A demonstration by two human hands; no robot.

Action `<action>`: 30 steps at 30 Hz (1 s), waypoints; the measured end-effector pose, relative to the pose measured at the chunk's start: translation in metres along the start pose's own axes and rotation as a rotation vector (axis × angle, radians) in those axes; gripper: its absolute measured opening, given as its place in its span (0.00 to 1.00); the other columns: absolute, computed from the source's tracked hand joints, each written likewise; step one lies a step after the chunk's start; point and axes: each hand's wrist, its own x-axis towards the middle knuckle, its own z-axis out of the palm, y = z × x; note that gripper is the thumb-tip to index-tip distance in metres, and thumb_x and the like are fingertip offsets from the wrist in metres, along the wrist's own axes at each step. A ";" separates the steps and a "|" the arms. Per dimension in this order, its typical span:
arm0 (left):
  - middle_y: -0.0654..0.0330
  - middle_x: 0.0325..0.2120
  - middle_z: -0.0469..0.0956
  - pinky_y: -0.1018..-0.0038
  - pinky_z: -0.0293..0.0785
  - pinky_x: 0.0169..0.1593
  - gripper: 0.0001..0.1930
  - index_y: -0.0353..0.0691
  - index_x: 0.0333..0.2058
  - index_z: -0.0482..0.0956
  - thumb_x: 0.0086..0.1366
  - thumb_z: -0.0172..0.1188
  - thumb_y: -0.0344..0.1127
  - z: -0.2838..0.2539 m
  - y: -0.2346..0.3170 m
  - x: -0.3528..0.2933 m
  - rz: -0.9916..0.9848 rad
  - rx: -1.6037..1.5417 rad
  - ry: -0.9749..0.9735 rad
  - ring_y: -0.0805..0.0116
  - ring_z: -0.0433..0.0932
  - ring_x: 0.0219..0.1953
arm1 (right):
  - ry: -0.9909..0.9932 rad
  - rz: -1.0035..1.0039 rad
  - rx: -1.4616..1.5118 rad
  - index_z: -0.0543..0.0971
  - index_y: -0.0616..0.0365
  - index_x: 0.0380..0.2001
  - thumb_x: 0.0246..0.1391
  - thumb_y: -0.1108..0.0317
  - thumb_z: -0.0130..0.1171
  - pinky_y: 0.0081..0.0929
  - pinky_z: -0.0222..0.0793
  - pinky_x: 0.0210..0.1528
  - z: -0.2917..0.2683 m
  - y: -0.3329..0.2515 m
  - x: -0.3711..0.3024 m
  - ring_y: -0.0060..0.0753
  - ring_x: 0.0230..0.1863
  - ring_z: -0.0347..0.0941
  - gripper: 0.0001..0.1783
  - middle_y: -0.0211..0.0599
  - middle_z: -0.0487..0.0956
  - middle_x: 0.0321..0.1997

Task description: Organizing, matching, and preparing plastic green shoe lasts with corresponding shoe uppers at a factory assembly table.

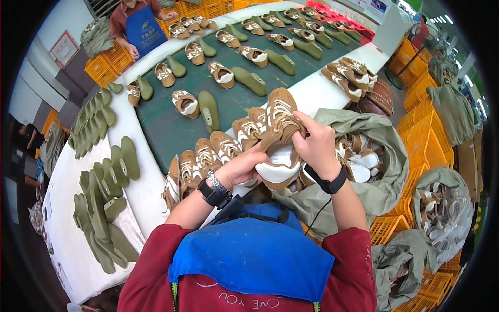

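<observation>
A brown sneaker (pixel 272 138) with white trim and pale laces is held up between my hands, toe pointing away and its opening facing me. My left hand (pixel 243 167) grips its left side near the white heel. On the right, my right hand (pixel 318 144) is closed on the collar, the thumb by the laces and opening. Just beyond my left hand, a row of similar sneakers (pixel 224 146) stands along the table's near edge. A green sack (pixel 391 156) beside my right forearm holds more sneakers (pixel 364 158).
A green conveyor belt (pixel 161 122) carries sneakers paired with green shoe lasts (pixel 209 112). More lasts (pixel 106 182) lie on the white table (pixel 136 208) at left. Orange crates (pixel 423 138) line the right side. Across the belt stands a person in a blue apron (pixel 146 31).
</observation>
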 end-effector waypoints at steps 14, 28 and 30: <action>0.61 0.39 0.75 0.76 0.77 0.37 0.22 0.38 0.53 0.63 0.60 0.50 0.33 -0.047 0.001 -0.077 0.120 -0.192 0.052 0.73 0.77 0.37 | -0.105 0.033 0.074 0.77 0.54 0.39 0.35 0.67 0.60 0.35 0.72 0.32 0.030 -0.091 0.029 0.44 0.30 0.76 0.21 0.39 0.78 0.30; 0.42 0.46 0.70 0.67 0.66 0.52 0.37 0.35 0.61 0.53 0.47 0.44 0.18 -0.081 0.002 -0.131 0.824 0.933 0.825 0.48 0.71 0.49 | -0.211 -0.179 0.288 0.71 0.58 0.49 0.39 0.78 0.55 0.34 0.72 0.40 0.094 -0.134 0.010 0.48 0.38 0.74 0.27 0.45 0.77 0.39; 0.41 0.48 0.69 0.67 0.66 0.53 0.36 0.36 0.60 0.55 0.47 0.45 0.18 -0.088 -0.001 -0.141 0.839 0.938 0.881 0.46 0.69 0.50 | -0.188 -0.080 0.349 0.69 0.61 0.49 0.40 0.80 0.50 0.33 0.71 0.41 0.105 -0.136 0.006 0.50 0.39 0.75 0.26 0.48 0.77 0.40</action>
